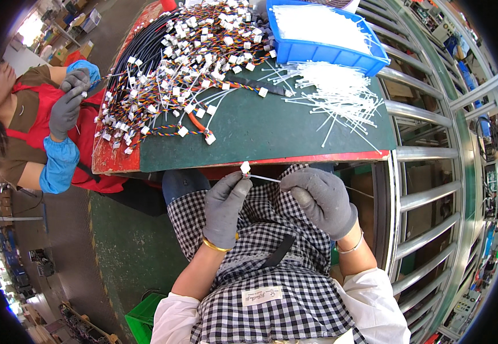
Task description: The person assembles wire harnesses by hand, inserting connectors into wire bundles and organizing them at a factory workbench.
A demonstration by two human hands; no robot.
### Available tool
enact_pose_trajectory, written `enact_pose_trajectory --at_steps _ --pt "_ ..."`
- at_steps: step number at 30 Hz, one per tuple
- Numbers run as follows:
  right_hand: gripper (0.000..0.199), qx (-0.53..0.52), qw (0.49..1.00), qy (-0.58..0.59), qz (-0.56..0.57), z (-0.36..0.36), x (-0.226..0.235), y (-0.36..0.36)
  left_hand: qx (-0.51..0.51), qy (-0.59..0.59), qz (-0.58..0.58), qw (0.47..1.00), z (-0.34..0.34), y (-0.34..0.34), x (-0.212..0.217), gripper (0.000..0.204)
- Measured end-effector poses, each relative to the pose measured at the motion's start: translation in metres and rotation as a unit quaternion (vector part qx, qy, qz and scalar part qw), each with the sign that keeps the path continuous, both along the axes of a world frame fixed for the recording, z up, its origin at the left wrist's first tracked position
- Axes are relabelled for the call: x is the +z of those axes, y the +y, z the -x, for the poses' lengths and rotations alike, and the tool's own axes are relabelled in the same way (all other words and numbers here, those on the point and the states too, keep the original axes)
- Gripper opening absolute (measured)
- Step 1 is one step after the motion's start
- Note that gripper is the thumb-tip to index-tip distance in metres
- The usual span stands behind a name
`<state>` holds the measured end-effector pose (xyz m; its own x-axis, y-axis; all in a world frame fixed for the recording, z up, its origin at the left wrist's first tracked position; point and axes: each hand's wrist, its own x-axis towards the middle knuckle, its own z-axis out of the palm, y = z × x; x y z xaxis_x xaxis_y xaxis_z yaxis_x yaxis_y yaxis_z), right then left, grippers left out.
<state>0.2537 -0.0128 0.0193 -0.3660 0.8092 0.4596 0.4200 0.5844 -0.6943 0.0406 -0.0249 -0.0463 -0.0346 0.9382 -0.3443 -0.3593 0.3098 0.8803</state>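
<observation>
My left hand [224,207], in a grey glove, pinches a wire harness just below its white connector [245,167], in front of the table's near edge. Between my hands runs a white cable tie [265,178]. Its far end is in the closed fingers of my gloved right hand [320,200], and its other end meets the harness at my left fingertips. Most of the held harness is hidden. On the green tabletop [249,135] lie a big pile of wire harnesses [197,57] with white connectors and a loose heap of white cable ties [340,94].
A blue bin [329,51] full of cable ties stands at the table's back right. Metal rollers [426,155] of a conveyor run along the right. At the left, a co-worker [31,126] in grey gloves handles something small. A green crate [144,315] sits low beside me.
</observation>
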Motion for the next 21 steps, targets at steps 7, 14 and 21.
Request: enact_pose_trajectory --at_steps 7,14,21 --pt "0.013 0.006 1.000 -0.019 -0.011 -0.006 0.003 0.005 0.006 0.162 -0.129 0.978 0.002 0.000 -0.001 0.023" --pt "0.013 0.012 0.999 -0.041 -0.005 -0.008 0.008 0.005 0.001 0.271 -0.192 0.943 0.006 0.002 0.000 0.020" --pt "0.013 0.022 0.999 -0.040 0.000 -0.006 0.006 0.005 -0.023 0.330 -0.235 0.914 0.007 0.002 0.006 0.021"
